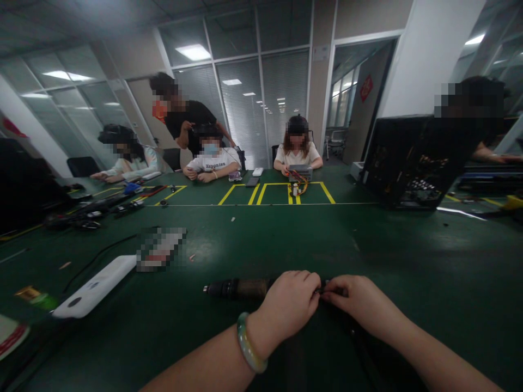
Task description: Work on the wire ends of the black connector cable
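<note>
A dark electric screwdriver (251, 288) lies sideways, low over the green tabletop, its narrow metal tip pointing left. My left hand (286, 299), with a bangle on the wrist, is closed around its rear half. At the tool's right end, my right hand (351, 296) has thumb and fingers pinched together, nearly touching the left fingertips. Whatever sits in that pinch is small, dark and mostly hidden. A dark cord (353, 331) runs down from beneath the right hand.
A white power bank (96, 286) and a blurred-out flat item lie to the left, near a green-and-gold object (36, 298). Tools and cables (106, 209) lie farther left. A black computer case (404, 163) stands at right. Several people are across the table, one handling a power supply (300, 173).
</note>
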{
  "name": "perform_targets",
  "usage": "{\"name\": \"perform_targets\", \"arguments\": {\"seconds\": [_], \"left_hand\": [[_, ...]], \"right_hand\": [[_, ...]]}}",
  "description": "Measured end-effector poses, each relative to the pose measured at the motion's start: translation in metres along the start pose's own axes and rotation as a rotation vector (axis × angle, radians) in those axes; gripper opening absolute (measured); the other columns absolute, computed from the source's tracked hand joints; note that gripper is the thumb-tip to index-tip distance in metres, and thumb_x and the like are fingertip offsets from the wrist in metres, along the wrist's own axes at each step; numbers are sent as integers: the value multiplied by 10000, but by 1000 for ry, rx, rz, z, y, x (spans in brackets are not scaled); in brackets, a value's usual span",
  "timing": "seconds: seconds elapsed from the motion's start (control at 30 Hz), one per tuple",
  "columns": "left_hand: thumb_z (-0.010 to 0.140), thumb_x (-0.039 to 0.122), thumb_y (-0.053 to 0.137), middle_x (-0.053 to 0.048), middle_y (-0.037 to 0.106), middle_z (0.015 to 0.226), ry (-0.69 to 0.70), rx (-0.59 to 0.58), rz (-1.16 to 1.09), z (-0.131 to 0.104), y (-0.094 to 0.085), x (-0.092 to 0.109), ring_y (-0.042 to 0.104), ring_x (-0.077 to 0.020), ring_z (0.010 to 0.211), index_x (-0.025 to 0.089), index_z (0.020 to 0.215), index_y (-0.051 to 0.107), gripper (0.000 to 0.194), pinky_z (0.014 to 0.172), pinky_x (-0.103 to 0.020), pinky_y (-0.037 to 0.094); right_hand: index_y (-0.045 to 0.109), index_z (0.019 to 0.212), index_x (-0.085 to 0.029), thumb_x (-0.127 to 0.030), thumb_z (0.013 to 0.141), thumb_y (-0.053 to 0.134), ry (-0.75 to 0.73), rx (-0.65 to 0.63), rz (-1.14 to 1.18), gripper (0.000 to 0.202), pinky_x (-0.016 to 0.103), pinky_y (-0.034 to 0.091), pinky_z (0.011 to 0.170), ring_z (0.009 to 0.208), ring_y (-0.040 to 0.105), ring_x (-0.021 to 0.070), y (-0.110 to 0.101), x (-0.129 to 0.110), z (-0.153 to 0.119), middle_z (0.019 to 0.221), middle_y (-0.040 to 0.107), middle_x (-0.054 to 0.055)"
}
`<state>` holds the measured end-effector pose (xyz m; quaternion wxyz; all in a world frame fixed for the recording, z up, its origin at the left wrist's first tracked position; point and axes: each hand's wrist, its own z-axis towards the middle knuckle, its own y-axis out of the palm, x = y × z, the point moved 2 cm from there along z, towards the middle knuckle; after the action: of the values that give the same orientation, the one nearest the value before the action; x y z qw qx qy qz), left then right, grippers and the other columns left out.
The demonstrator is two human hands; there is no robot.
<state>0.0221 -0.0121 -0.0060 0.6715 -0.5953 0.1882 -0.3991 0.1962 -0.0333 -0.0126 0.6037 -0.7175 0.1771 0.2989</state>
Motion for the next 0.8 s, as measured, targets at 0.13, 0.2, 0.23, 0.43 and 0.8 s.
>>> {"name": "perform_targets", "arguments": {"seconds": [0.13, 0.2, 0.23, 0.43, 0.8], "left_hand": [[895, 222, 530, -16, 588, 915, -27, -3, 2, 0, 0, -1, 563, -173, 863, 189, 961, 513, 76, 786, -312, 442], [898, 210, 521, -9, 591, 930, 0, -2, 4, 0, 0, 0, 560, -170, 867, 198, 961, 513, 65, 787, -310, 442], [900, 203, 517, -6, 592, 934, 14, 0, 3, 0, -1, 0, 559, -168, 868, 202, 955, 514, 55, 789, -309, 442], [895, 213, 523, -22, 592, 912, -11, -16, 15, 1, 0, 0, 566, -177, 873, 184, 935, 518, 50, 804, -316, 445], [900, 210, 516, -17, 589, 913, 3, 3, 10, 0, -1, 0, 561, -170, 869, 188, 927, 521, 35, 802, -308, 441]], "right_hand": [[738, 877, -267, -373, 859, 540, 4, -7, 8, 226, 248, 435, 644, 752, 647, 184, 1, 2, 1, 864, 723, -10], [738, 887, -265, -377, 856, 542, 2, -1, 10, 228, 250, 438, 656, 765, 649, 189, 0, 1, 0, 864, 724, -8], [739, 888, -263, -378, 855, 541, 2, 2, 9, 231, 251, 437, 657, 768, 649, 192, 0, 1, 0, 860, 725, -5], [740, 822, -273, -353, 861, 541, 0, 21, -15, 218, 244, 410, 619, 723, 640, 175, -2, -5, -2, 800, 718, -18], [740, 840, -275, -362, 859, 556, 3, 12, -20, 205, 243, 416, 619, 728, 645, 177, -2, -2, -1, 820, 723, -18]]}}
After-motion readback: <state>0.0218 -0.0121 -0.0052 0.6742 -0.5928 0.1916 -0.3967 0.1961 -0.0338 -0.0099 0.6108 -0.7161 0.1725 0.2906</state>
